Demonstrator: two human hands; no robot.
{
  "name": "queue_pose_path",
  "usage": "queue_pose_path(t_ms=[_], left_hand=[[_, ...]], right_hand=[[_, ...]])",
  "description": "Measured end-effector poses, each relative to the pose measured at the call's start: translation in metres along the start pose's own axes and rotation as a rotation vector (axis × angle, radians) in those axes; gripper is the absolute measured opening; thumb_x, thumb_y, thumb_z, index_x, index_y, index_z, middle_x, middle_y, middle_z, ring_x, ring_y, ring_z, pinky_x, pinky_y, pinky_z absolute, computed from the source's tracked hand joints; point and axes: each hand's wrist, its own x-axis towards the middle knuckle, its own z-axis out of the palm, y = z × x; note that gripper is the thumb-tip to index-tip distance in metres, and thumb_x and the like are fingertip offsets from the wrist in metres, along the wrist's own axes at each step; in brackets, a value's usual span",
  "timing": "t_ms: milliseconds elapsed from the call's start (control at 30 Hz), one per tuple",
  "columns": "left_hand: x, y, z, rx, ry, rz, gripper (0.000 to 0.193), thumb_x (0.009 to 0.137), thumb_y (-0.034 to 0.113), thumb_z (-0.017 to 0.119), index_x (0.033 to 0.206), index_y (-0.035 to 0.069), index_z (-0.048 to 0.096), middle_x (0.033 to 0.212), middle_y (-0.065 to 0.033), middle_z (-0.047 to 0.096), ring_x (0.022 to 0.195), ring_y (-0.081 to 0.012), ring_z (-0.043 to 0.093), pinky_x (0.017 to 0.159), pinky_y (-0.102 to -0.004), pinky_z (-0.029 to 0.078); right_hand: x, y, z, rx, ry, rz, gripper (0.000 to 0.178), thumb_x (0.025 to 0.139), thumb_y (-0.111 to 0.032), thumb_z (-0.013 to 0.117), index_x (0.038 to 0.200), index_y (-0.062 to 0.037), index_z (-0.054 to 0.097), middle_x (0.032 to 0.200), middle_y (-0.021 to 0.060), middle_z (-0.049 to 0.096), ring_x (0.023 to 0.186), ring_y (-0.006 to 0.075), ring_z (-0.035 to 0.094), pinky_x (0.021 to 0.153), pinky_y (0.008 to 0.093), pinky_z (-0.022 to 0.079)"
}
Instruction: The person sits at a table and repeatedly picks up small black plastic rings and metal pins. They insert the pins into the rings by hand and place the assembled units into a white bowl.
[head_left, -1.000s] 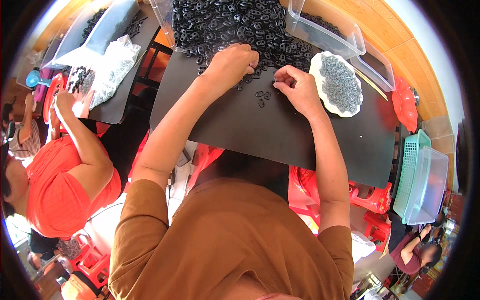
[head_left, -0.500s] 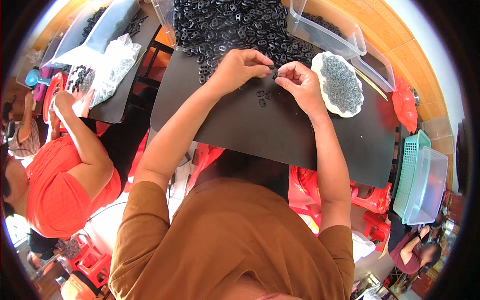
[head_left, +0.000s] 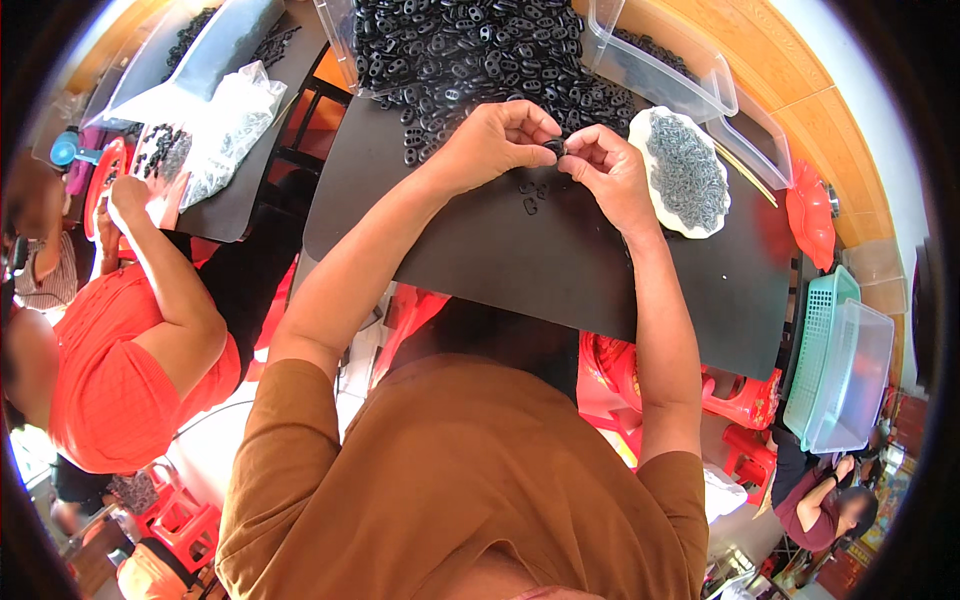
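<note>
Above the dark table (head_left: 450,255), my left hand (head_left: 500,140) pinches a small black oval piece (head_left: 555,148) between thumb and fingers. My right hand (head_left: 607,172) is closed at the piece's other side, thumb and forefinger pressed together against it. Whether a second small part sits between those fingertips is too small to tell. Just beyond my hands spreads a large pile of black oval two-holed plastic pieces (head_left: 470,60). A few small dark loop-shaped parts (head_left: 531,205) lie on the tabletop below my fingers. Right of my right hand stands a cream scalloped dish (head_left: 708,229) heaped with tiny grey parts (head_left: 687,170).
Clear plastic bins (head_left: 680,85) stand at the back right, near a red scalloped dish (head_left: 811,215). A green basket (head_left: 815,350) is at the far right. On the left, a co-worker in red (head_left: 140,370) sits at another table holding a plastic bag (head_left: 235,130).
My fingertips have come together, and the black piece between them now shows more plainly. My left hand has shifted slightly right. The whole view has moved a little.
</note>
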Motion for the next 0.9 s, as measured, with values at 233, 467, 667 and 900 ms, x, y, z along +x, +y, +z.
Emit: queue_pose_path(t_ms=[233,467,667,900], left_hand=[[-0.0009,0.0007,-0.0013,0.009,-0.024,-0.044,0.025,0.084,0.001,0.071,0.109,0.002,0.068,0.093,-0.0027,0.070,0.083,-0.0084,0.066,0.078,-0.0226,0.053],[-0.0017,0.0050,-0.0028,-0.059,0.012,-0.081,0.024,0.089,0.005,0.067,0.113,0.001,0.067,0.091,-0.0018,0.068,0.079,-0.0072,0.063,0.076,-0.0220,0.052],[-0.0018,0.0024,-0.0019,-0.045,-0.035,-0.031,0.025,0.090,0.006,0.066,0.115,0.002,0.066,0.090,-0.0013,0.067,0.078,-0.0069,0.062,0.075,-0.0217,0.052],[-0.0011,0.0037,-0.0002,-0.145,0.010,-0.094,0.016,0.091,0.006,0.065,0.107,0.004,0.064,0.094,-0.0033,0.067,0.084,-0.0095,0.066,0.076,-0.0230,0.053]], right_hand=[[0.0001,0.0023,0.0001,-0.082,0.048,-0.010,0.013,0.083,0.000,0.071,0.092,-0.0039,0.063,0.083,-0.0024,0.065,0.076,0.0031,0.059,0.070,0.0199,0.049],[-0.0002,0.0020,0.0023,-0.102,0.056,-0.025,0.012,0.083,-0.001,0.072,0.093,-0.0042,0.065,0.082,-0.0022,0.065,0.075,0.0030,0.059,0.069,0.0205,0.050],[-0.0001,0.0009,0.0032,-0.119,0.073,-0.033,0.012,0.083,-0.001,0.072,0.092,-0.0037,0.066,0.082,-0.0023,0.066,0.074,0.0030,0.059,0.068,0.0203,0.049],[-0.0003,0.0006,0.0028,-0.135,0.078,-0.048,0.011,0.083,-0.001,0.072,0.092,-0.0036,0.066,0.083,-0.0023,0.066,0.074,0.0027,0.059,0.068,0.0200,0.049]])
